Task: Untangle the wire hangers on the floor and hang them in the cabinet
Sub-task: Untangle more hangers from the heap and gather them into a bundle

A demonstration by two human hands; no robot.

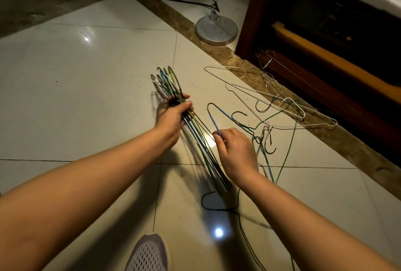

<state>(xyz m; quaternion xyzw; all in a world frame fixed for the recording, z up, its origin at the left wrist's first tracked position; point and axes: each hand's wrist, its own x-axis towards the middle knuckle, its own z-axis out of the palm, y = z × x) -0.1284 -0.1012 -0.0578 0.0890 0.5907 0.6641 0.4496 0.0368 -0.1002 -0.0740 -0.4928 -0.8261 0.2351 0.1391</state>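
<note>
Only the head view here, so: the person is crouching over the tiled floor [97, 75] and the left hand [172, 116] is gripping a sorted bundle of hangers [198, 138] right at the necks, fingers and thumb curling around the whole stack. The hooks are fanning out past the knuckles, pointing away and slightly left, and the bodies are running back toward the person on a diagonal, down and to the right, passing just under the right wrist. The right hand [237, 151] is pinching a blue hanger [214, 123] between thumb and fingertips, on the wire just below its hook. That hook is sitting just to the right of the bundle, near it but not touching as far as I can tell, and it's pointing away from the person, roughly the same way as the bundle's hooks. The rest of the blue wire is trailing off under the right hand toward the loose tangle [280, 108] of white and green hangers lying further right, along the brown strip in front of the dark wood cabinet [258, 10]. So I'm guessing the whole next move is hinging on that: the blue one is lying right of the bundle, its hook a bit nearer than theirs, so it needs sliding left and forward to line up. Can't tell if its far end is free of the green wires, so it might be snagging.
</note>
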